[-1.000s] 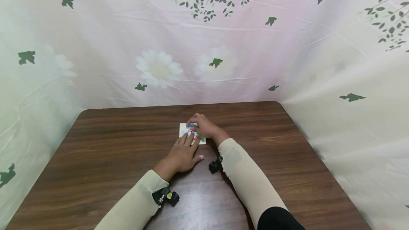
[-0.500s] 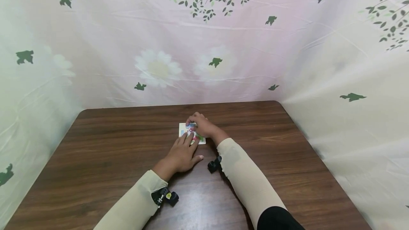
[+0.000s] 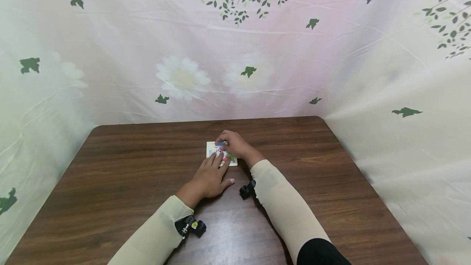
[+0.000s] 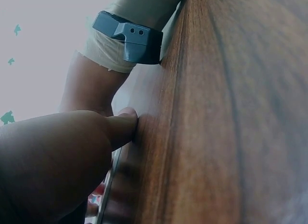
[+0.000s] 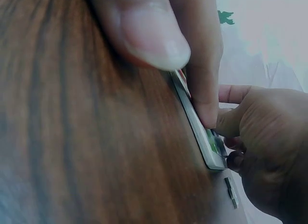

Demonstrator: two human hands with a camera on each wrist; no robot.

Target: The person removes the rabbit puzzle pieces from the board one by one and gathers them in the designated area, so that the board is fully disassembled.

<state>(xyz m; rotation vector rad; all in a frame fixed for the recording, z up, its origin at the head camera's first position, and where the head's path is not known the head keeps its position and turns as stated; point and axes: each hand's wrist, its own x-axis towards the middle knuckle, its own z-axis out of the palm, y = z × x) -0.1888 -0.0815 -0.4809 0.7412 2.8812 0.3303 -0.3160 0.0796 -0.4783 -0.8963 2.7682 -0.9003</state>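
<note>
A small flat board (image 3: 210, 145) with a white border and a colourful picture lies on the brown table. My left hand (image 3: 209, 178) rests on its near part with fingers spread and straight; the thumb points off to the side. At the far side of the board, my right hand (image 3: 236, 145) curls its thumb and index finger around a small blue piece (image 3: 220, 144), whose exact shape is mostly covered. In the right wrist view, the right hand (image 5: 272, 137) bends over the board's corner (image 5: 211, 159), beside the left fingers. The left thumb (image 4: 126, 123) shows in the left wrist view.
The wood-grain table (image 3: 128, 175) extends around the board. Behind it and at both sides hangs a pale cloth (image 3: 235, 105) printed with birds, leaves and flowers. A small black camera is strapped to each wrist, over beige sleeves (image 3: 287, 199).
My right fingers have shifted slightly, and more of the blue piece shows between them. The left hand and the board stay in place.
</note>
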